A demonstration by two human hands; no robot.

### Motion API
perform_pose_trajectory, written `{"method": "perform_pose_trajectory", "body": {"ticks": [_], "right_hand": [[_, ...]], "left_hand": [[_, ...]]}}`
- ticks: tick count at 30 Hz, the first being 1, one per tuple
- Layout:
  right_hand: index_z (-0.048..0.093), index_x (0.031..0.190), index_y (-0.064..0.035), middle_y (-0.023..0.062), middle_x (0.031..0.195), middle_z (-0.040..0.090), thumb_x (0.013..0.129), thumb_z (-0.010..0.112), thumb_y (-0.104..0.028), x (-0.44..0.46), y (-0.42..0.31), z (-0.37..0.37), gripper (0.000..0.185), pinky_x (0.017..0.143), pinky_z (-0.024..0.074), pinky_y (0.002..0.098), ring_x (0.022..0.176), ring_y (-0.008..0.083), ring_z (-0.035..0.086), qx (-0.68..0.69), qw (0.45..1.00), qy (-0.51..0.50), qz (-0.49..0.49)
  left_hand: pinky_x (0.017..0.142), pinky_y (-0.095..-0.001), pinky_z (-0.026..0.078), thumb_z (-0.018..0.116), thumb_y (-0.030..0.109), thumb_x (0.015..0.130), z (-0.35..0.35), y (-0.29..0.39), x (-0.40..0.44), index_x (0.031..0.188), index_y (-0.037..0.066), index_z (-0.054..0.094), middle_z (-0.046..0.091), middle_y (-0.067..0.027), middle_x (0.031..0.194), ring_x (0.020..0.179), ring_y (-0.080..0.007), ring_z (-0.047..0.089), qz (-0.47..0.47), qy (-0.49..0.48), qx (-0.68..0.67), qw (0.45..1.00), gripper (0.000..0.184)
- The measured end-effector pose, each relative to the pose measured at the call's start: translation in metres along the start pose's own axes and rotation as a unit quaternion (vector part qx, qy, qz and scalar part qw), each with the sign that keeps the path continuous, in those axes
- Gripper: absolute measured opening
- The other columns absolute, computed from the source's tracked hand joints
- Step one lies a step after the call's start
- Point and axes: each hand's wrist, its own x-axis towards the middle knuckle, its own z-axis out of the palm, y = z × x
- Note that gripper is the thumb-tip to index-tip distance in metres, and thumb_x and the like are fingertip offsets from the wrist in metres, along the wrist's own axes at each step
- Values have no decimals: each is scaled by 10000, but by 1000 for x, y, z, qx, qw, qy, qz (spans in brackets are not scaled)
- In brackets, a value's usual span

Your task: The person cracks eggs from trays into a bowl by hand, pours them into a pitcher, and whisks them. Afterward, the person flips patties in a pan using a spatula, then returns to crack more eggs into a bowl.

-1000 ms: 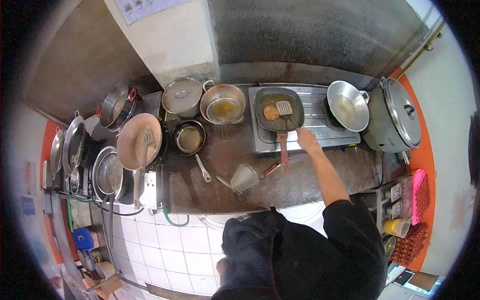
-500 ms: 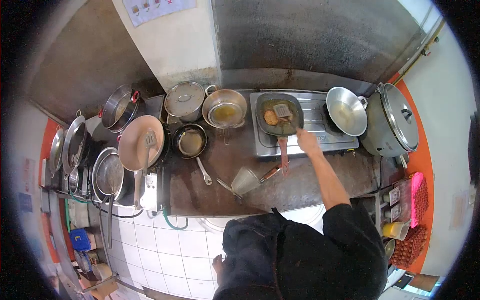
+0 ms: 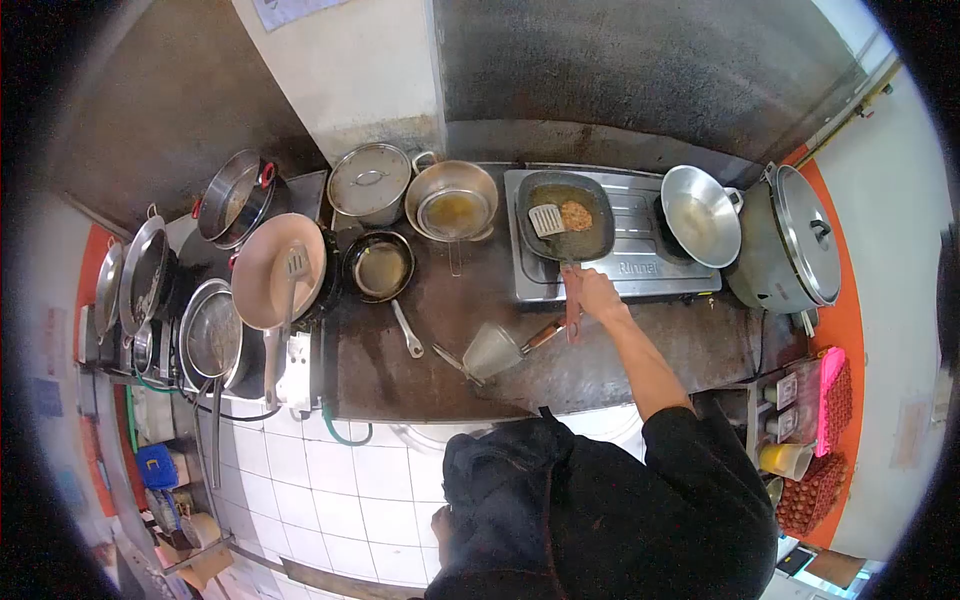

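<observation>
My right hand [image 3: 597, 293] is closed on the handle of a slotted turner [image 3: 547, 221]. The turner's head rests in a square dark frying pan [image 3: 607, 238] with oil in it, left of a browned piece of food [image 3: 575, 215]. The pan's reddish handle [image 3: 572, 305] passes just beside my hand. Under the pan is a silver gas stove [image 3: 640, 235]. My left hand [image 3: 440, 520] hangs low beside the dark clothing, partly covered, and its fingers are hard to make out.
A silver wok [image 3: 690, 222] sits on the stove's right side, beside a large lidded pot [image 3: 758, 270]. A cone-shaped strainer [image 3: 490, 352] lies on the counter in front. Leftward stand a small frying pan [image 3: 380, 268], a pot with a strainer [image 3: 480, 190] and a beige pan [image 3: 265, 255].
The turner has moved from the right of the browned food to its left. My right hand has shifted left and slightly down, nearer the pan's handle.
</observation>
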Motion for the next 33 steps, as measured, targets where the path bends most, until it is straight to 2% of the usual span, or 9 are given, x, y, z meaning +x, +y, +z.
{"method": "perform_pose_trajectory", "body": {"ticks": [1,3,6,12,15,24,27,29,33], "right_hand": [[611,1112,-51,251,1037,679,967,485,-234,-1,-2,0,266,839,545,534,977,451,658,-6,1000,-9,1],[609,1138,-59,255,1044,677,959,491,-225,-6,-11,-7,272,847,541,534,977,455,655,-6,1000,-8,8],[614,1184,-76,260,1058,670,951,501,-219,4,1,-7,296,863,531,530,984,458,648,-18,1000,20,-8],[664,1200,-54,240,1173,637,958,540,-252,-24,-13,-44,336,951,485,454,1110,401,612,141,980,114,82],[673,1192,-70,231,1162,648,950,535,-237,-10,-36,-27,325,938,492,450,1093,398,625,186,975,121,-13],[704,1078,-25,232,979,699,838,585,-142,114,-135,97,293,814,522,447,938,312,687,205,977,-6,-60],[664,1158,-14,233,997,691,857,601,-189,76,-145,91,354,810,518,461,916,314,685,358,931,-51,52],[530,1329,-29,239,1205,634,887,601,-305,45,-138,91,526,974,476,458,1109,410,610,378,926,10,10],[521,1337,-35,235,1206,633,909,581,-271,-88,-81,92,493,961,483,445,1102,423,610,361,926,57,-98]], "left_hand": [[743,-414,550,671,204,869,-2,2,5,998,40,689,702,-181,938,853,-359,666,1,1,-1,1000,209],[761,-414,551,654,190,881,-13,13,18,1047,46,687,694,-194,1002,920,-350,660,-334,-107,-284,892,222],[744,-410,546,618,197,897,5,3,21,1052,25,684,686,-211,1031,927,-341,655,-140,57,-183,972,240],[738,-396,549,600,207,901,-17,15,13,1014,15,683,673,-199,1004,900,-340,662,-39,108,-73,991,237],[682,-420,556,598,226,916,-10,7,16,1010,41,673,648,-134,963,863,-327,677,-34,-77,26,996,221],[644,-414,550,575,239,934,-17,35,25,1056,61,654,625,-108,983,850,-315,680,-196,-78,-114,971,229],[631,-411,549,567,243,940,-23,29,21,1071,68,647,618,-99,989,846,-311,681,-212,-96,-134,963,233],[622,-410,548,562,246,944,-27,29,26,1081,72,643,613,-93,994,843,-309,681,-212,-106,-152,960,235],[605,-407,545,552,252,952,-41,9,29,1101,81,634,602,-81,1003,838,-304,683,-201,-140,-189,951,241]]}}
